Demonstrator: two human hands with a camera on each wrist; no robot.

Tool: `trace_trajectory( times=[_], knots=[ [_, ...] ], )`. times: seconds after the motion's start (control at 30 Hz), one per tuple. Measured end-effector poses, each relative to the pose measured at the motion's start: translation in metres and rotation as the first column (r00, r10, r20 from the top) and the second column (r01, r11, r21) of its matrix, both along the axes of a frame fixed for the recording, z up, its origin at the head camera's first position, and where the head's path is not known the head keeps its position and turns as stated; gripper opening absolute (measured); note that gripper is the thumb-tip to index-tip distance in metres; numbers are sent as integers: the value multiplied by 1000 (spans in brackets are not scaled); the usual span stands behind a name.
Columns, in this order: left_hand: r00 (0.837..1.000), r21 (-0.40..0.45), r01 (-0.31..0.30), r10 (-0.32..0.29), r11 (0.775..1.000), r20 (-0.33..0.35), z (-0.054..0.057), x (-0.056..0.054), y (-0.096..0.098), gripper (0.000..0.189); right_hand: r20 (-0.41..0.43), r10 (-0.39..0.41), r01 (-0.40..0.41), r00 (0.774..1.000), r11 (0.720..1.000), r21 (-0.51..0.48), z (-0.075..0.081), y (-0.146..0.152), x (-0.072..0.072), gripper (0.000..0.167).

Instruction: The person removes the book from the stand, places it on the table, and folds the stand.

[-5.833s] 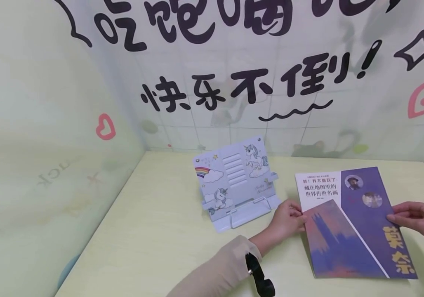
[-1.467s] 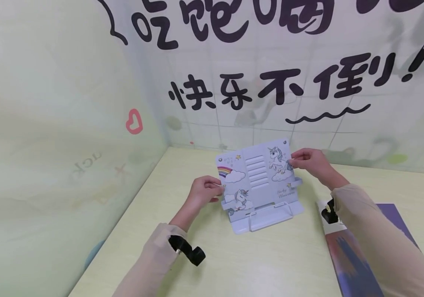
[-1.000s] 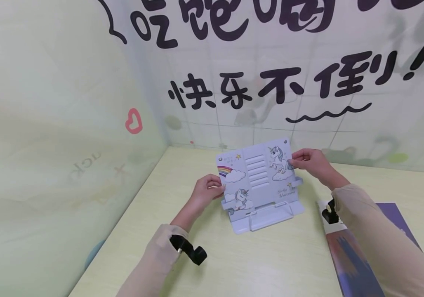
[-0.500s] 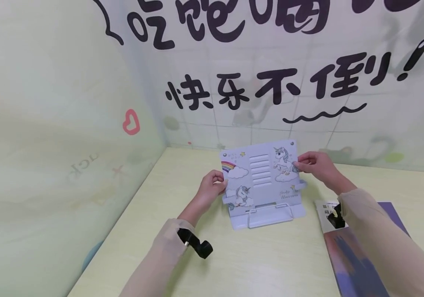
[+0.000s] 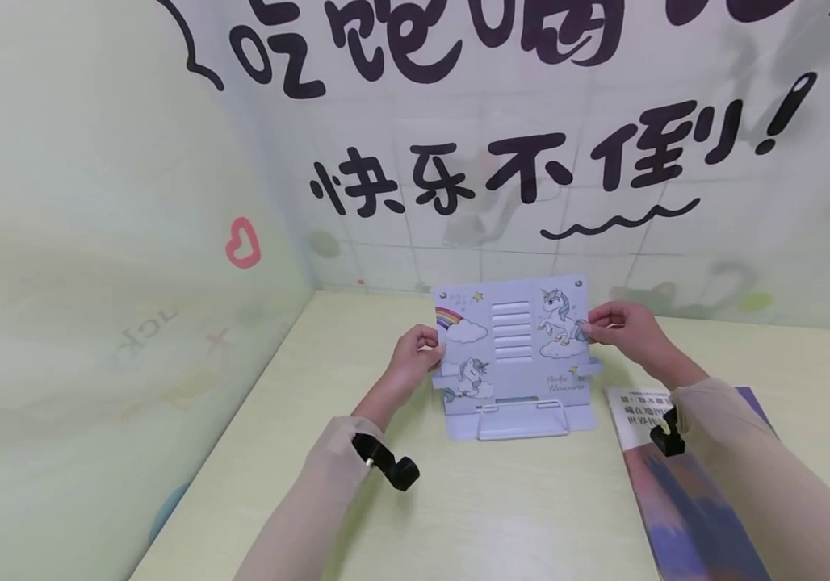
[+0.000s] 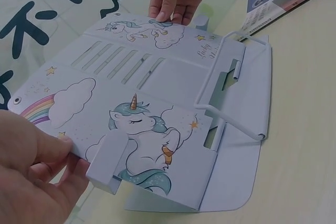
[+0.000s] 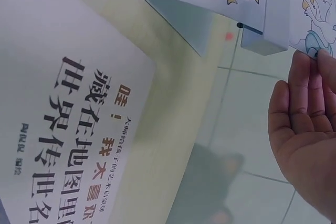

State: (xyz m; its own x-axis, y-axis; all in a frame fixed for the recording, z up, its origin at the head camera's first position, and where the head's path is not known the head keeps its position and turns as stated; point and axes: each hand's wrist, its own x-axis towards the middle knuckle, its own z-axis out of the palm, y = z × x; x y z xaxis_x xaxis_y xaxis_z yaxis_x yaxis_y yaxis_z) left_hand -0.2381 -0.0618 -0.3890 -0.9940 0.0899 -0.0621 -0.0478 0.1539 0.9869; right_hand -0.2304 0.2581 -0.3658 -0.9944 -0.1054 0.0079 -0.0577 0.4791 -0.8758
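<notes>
A pale lilac book stand (image 5: 513, 347) printed with unicorns and a rainbow stands tilted back on the table, its wire page holder (image 5: 522, 420) at the front. My left hand (image 5: 412, 359) pinches its left edge between thumb and fingers, as the left wrist view also shows near a side clip (image 6: 110, 163). At the opposite edge my right hand (image 5: 626, 331) pinches the panel; in the right wrist view the thumb lies on the printed face and the fingers behind it. The back of the stand is mostly hidden.
A book (image 5: 676, 484) with a white and purple cover lies on the table (image 5: 488, 508) at the right, partly under my right forearm. A printed curtain (image 5: 473, 105) hangs behind the table, and another side of it rises at the left.
Both hands went from the book to the stand, and the book now lies flat. Over the last second the stand has turned to face more squarely forward, both hands still holding it.
</notes>
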Motion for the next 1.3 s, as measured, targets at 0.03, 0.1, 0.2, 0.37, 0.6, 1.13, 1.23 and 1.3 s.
trace_trajectory(
  times=[0.03, 0.1, 0.2, 0.37, 0.6, 1.13, 1.23, 1.3],
  knots=[
    [1000, -4, 3, -3, 1000, -5, 0, -1, 1, 10, 1, -1, 1, 1000, 1000, -3, 0, 1, 1, 33],
    [1000, -11, 3, -3, 1000, -9, 0, -4, 2, 10, 0, -2, 2, 1000, 1000, -10, 0, 2, 3, 32],
    [1000, -23, 2, -3, 1000, -7, -1, -8, 5, 9, -7, 3, -3, 1000, 1000, -18, -1, 4, 7, 30],
    [1000, -27, 11, -11, 1000, -9, -2, -12, 8, 10, -1, -1, 1, 1000, 1000, -18, -3, 8, 14, 29],
    [1000, -31, 15, -15, 999, -13, -2, -14, 11, 11, 12, -7, 7, 1000, 999, 35, -1, 10, 23, 29],
    [996, -39, 88, -88, 995, -4, -1, -6, 9, 9, -32, -44, 47, 998, 997, 68, 1, 7, 21, 22],
    [992, -25, 129, -129, 991, 7, -2, -1, 6, 10, -29, -46, 48, 999, 996, 75, 2, 5, 15, 23],
    [987, -14, 161, -161, 987, 7, -3, 3, 4, 13, -34, -43, 46, 998, 996, 79, 3, 4, 11, 23]
  ],
)
